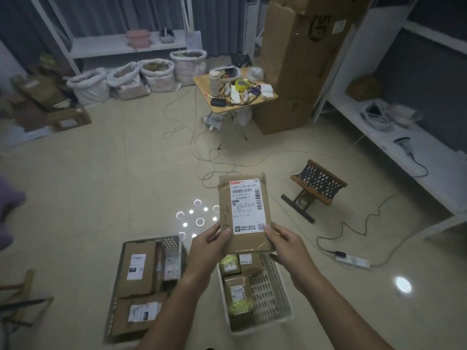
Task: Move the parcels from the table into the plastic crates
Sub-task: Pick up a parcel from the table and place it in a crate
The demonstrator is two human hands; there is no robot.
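Gripping parcel (244, 213) label-up, long axis pointing away, both hands

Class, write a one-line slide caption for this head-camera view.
Both hands, left hand and right hand, hold a labelled parcel above two floor crates.

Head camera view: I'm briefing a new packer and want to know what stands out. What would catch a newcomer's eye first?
First, the brown parcel with its white shipping label, held up at centre by the left hand and right hand. Below it, two crates sit on the floor: the grey crate on the left holding cardboard boxes, the white crate on the right holding smaller packets. Farther back stands a small folding table cluttered with cables and tape.
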